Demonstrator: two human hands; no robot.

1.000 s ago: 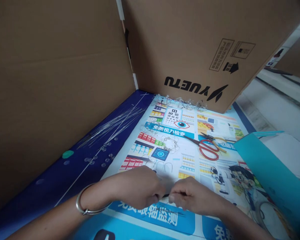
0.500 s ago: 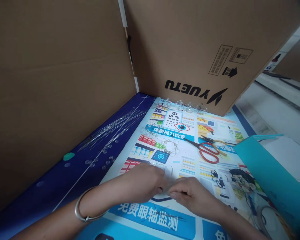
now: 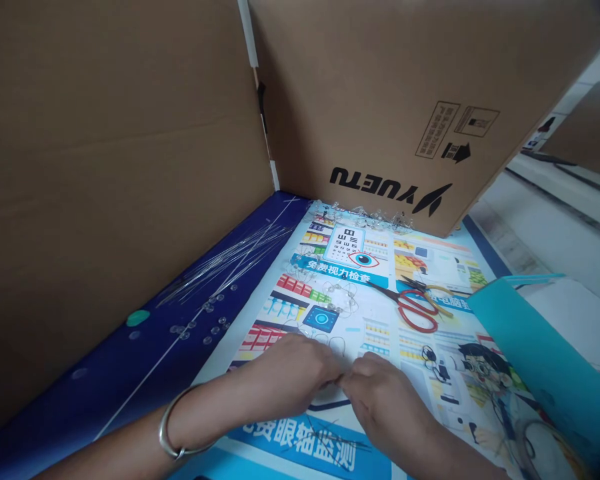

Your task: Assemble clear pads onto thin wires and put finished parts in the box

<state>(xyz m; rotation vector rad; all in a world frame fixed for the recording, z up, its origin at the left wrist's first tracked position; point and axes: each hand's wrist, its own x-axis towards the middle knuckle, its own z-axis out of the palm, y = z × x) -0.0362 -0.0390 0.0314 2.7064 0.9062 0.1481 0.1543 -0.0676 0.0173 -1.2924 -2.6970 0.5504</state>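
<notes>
My left hand, with a silver bangle on its wrist, is closed with its fingertips pinched. My right hand is closed too, its fingertips meeting the left ones above the printed sheet. A thin bent wire rises in loops just beyond the pinched fingers and appears to run into both; the held part is hidden. Beyond the hands lies a ring of clear beads on wire. Red-handled scissors rest to the right of it. Short dark wire pieces lie nearer me.
Long straight wires and loose clear beads lie on the blue surface at left. More beaded wire pieces line the foot of the cardboard wall. Yellow-handled pliers sit behind the scissors. A turquoise folder stands at right.
My hands have come together at the fingertips. The right hand has turned so that its back faces up more, and the left has shifted slightly right.
</notes>
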